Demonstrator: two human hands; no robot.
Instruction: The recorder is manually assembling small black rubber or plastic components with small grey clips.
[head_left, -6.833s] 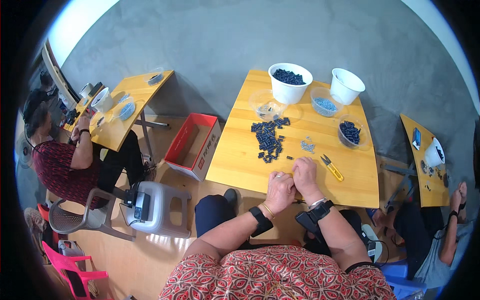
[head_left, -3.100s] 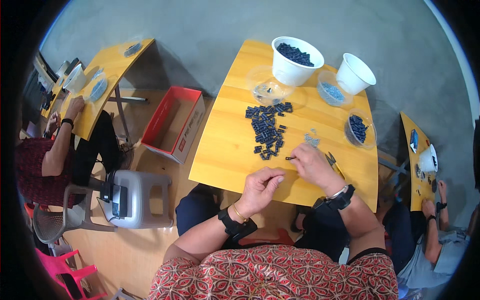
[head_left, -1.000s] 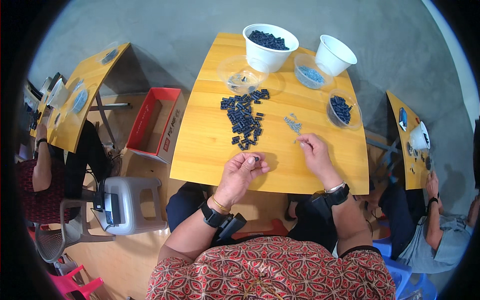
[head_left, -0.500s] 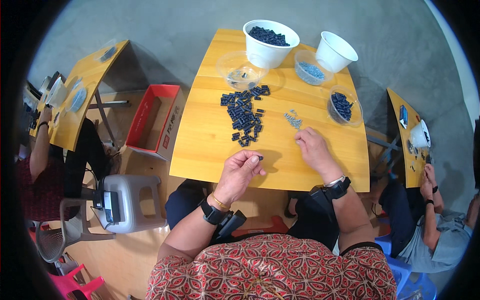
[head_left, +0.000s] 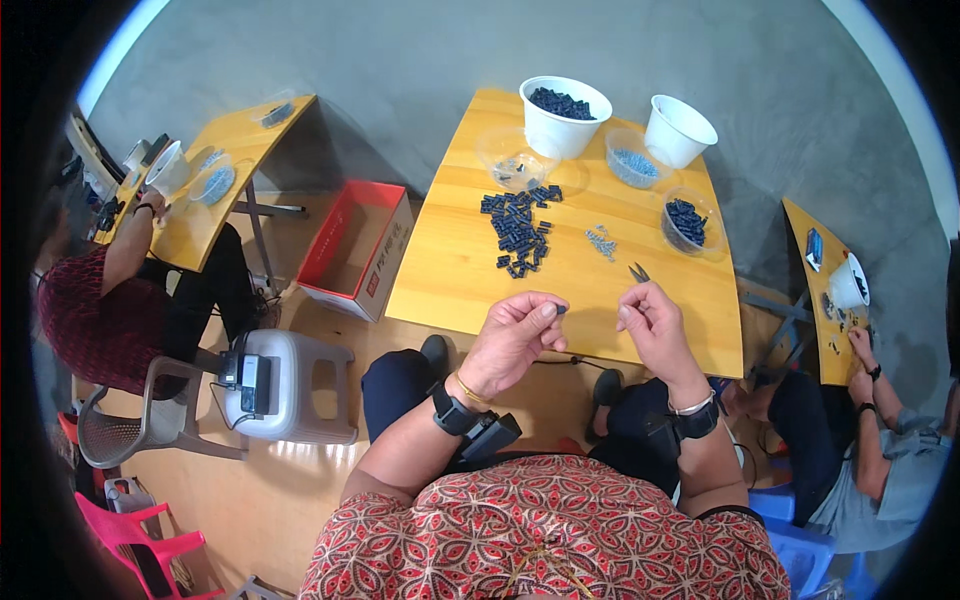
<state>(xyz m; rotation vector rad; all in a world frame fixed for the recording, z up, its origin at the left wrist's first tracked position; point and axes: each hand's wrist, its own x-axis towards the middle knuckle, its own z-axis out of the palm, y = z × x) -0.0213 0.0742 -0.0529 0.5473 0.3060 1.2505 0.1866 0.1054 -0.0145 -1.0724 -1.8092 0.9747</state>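
A single head-worn fisheye view looks steeply down from above the person's chest onto the yellow wooden table (head_left: 470,270), near enough to fill mid-frame; straight edges bow toward the rim, forearms entering from below.

Both arms come up from the bottom of the picture, bare from the elbows down. Each wrist wears a dark band, and the left wrist also has a thin gold bangle.

The left hand (head_left: 516,335) is lifted, with its back turned to the camera. Its fingers are curled in, and the thumb and first finger are pinched together on a small dark piece (head_left: 561,310).

The right hand (head_left: 655,325) is lifted too, at about the same height. Its fingers are bent and held loosely, with the thumb close to the fingertips. It is too small to tell if they pinch anything.

The two hands are near each other but do not touch.
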